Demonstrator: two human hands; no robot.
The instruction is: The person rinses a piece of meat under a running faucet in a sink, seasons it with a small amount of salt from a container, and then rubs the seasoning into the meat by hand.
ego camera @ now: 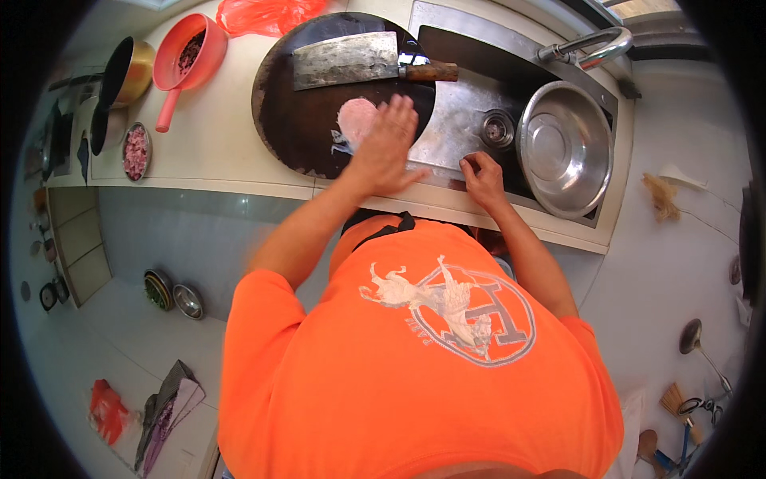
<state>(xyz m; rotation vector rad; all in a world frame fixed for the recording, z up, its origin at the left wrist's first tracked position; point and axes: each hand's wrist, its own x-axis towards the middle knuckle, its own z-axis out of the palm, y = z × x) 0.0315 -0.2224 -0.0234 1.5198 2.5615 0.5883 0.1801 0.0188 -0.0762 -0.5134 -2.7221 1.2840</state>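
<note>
My left hand [386,146] lies flat, palm down, at the right edge of a round pink piece of raw meat [356,118] on a dark round chopping board [281,129]. Its thumb points right, away from the fingers. A small whitish, shiny scrap [339,143] is just below the meat. Above it on the board rests a cleaver [347,60], its wooden handle [431,72] pointing right over the sink. My right hand [483,182] is at the sink's front edge with curled fingers; whether they grip anything is hidden.
A steel basin [565,149] stands at the sink's right, below the faucet [589,51]. Left of the board are a pink plastic ladle [209,57] with dark bits, a bowl of chopped meat [136,152] and a pan [134,72]. A red plastic bag [263,17] lies behind.
</note>
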